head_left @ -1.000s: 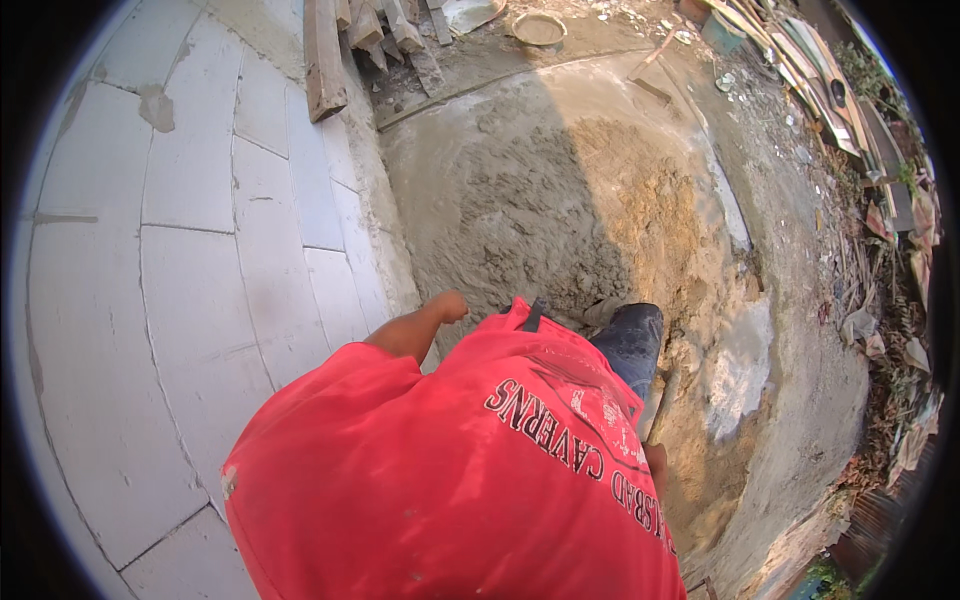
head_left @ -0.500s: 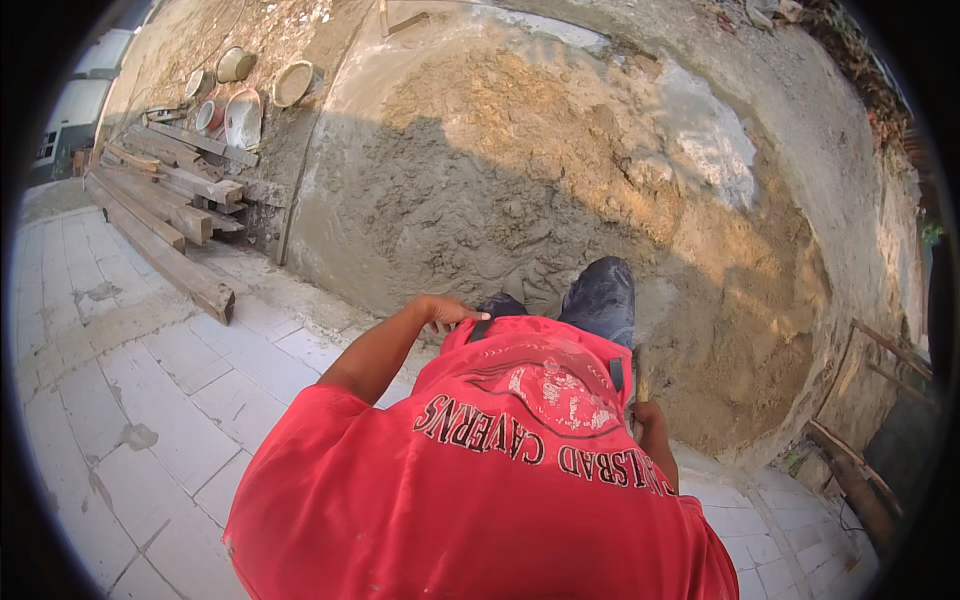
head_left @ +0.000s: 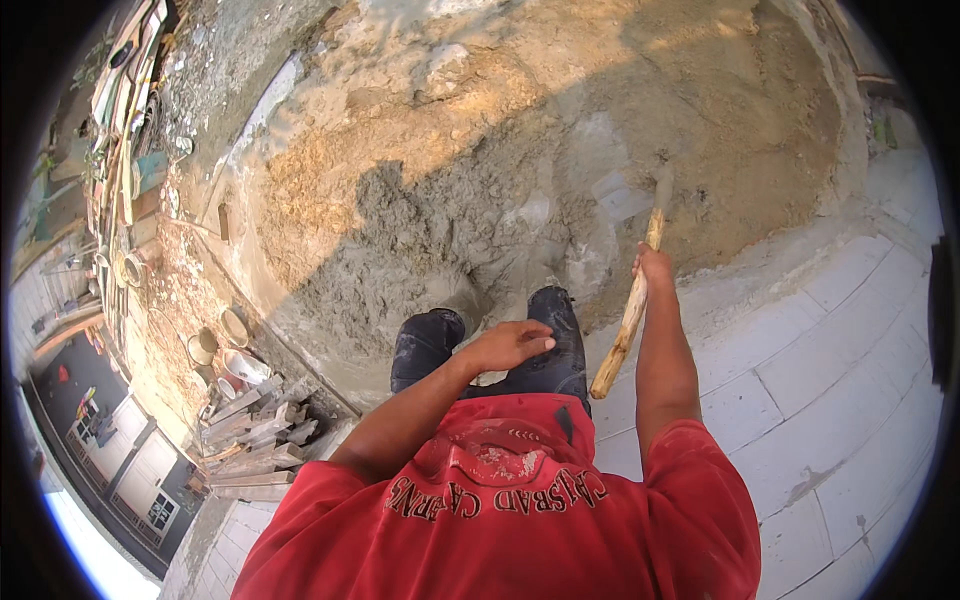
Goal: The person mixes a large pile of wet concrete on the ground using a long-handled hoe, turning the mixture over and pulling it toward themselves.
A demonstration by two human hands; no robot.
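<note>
Above the trousers (head_left: pixel 562 345), the left hand (head_left: pixel 507 346) angles inward, loose, while the right hand (head_left: pixel 655 266) clasps a slanting wooden handle (head_left: pixel 622 345).

Left grip (head_left: pixel 507 347) has left the shirt hem (head_left: pixel 508 412); right grip (head_left: pixel 654 266) reaches farther forward with the wooden pole (head_left: pixel 620 348).

You are gripping a pale wooden handle (head_left: pixel 629 325), its shaft looking fairly smooth with darker, blotchy patches and its far end bearing a matt grey coating. In front of you, grey mortar (head_left: pixel 420 230) is showing a damp, lumpy, rough surface, while tan sand (head_left: pixel 320 185) is appearing grainy and matt. You are wearing a creased, matt red cloth T-shirt (head_left: pixel 500 525) with a worn print, and dark cloth trousers (head_left: pixel 570 365) carrying pale smears. Beside you, pale paving blocks (head_left: pixel 790 370) are presenting smooth, matt faces; timber planks (head_left: pixel 262 435) are displaying rough, weathered wood.
</note>
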